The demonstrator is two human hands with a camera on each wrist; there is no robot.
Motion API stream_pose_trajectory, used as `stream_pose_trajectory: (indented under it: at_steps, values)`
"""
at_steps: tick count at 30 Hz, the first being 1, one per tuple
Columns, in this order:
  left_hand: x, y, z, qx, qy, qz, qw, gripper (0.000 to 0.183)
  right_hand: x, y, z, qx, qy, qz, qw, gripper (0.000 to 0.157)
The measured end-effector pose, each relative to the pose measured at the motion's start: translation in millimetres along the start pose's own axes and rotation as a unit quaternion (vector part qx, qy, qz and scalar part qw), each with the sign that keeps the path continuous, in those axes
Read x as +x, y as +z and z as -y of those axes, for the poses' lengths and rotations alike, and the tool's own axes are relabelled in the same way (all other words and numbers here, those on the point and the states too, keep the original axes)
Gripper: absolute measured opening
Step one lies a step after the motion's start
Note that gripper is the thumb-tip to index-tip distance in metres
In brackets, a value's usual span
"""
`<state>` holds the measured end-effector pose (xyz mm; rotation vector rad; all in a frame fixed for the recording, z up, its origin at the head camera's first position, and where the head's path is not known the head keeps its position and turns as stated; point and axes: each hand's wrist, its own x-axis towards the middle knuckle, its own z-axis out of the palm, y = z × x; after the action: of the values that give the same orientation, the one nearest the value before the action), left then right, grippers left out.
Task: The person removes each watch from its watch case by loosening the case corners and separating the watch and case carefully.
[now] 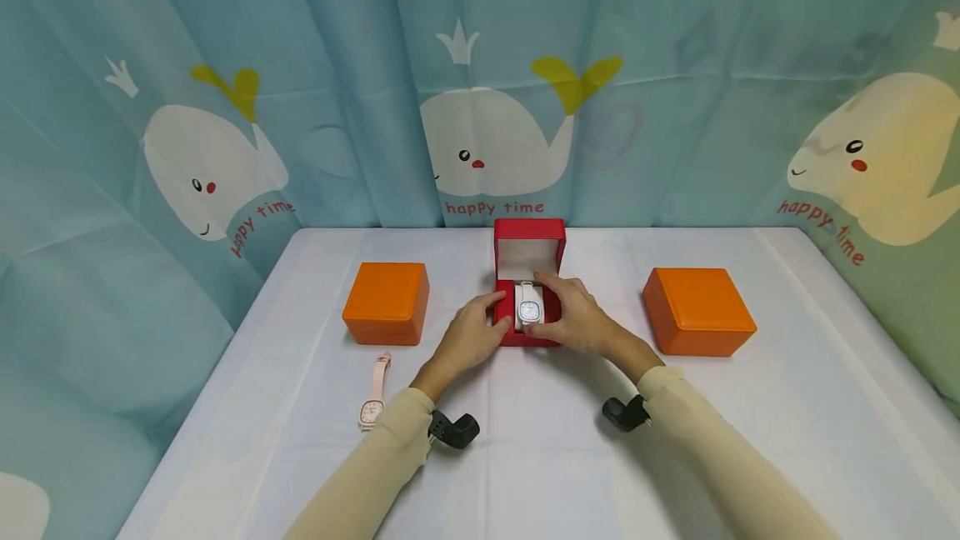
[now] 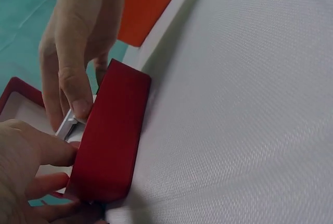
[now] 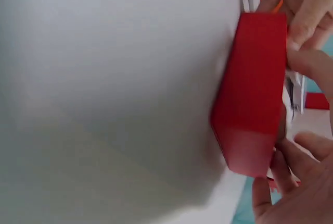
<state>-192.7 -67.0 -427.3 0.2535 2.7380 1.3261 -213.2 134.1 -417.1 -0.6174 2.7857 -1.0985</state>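
Observation:
A red watch box (image 1: 506, 338) stands with its lid up at the middle of the table. Inside it sits a watch with a white strap and a squarish white dial (image 1: 529, 311), wrapped round a white cushion. My left hand (image 1: 471, 333) grips the box's left side, thumb at the front and fingers along the rim. My right hand (image 1: 583, 319) pinches the white watch from the right, thumb near its lower end and fingertips at its upper end. In the left wrist view, the right thumb and fingers reach into the red box (image 2: 112, 135); its front wall hides part of the watch.
An orange box (image 1: 386, 302) stands at the left, another orange box (image 1: 699, 311) at the right, both with lids down. A pink watch (image 1: 377, 390) lies stretched out beside the left forearm. Behind the white table (image 1: 540, 473) hangs a blue whale-print curtain (image 1: 337, 123).

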Motion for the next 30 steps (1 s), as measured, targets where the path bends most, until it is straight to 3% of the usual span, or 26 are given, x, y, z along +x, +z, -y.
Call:
stream_pose_trajectory:
  at_steps: [5,9,19,30]
  values:
    - [1.6,0.5,-0.8,0.004,0.0,0.002,1.0,0.05,9.9,-9.4,0.6,-0.034,0.019,0.041,0.998,0.082]
    - [1.5,0.6,-1.3,0.008,-0.003,0.0,1.0,0.05,14.4,-15.0,1.9,-0.06,-0.001,0.058,0.997,0.084]
    - [-0.2,-0.1,0.9,0.007,-0.001,-0.005,1.0,0.05,19.0,-17.5,-3.0,-0.075,-0.043,0.041,0.995,0.083]
    - [-0.1,-0.5,2.5,-0.004,0.0,-0.014,0.9999,0.048,16.7,-12.1,-8.1,-0.022,-0.082,0.0,0.996,0.066]
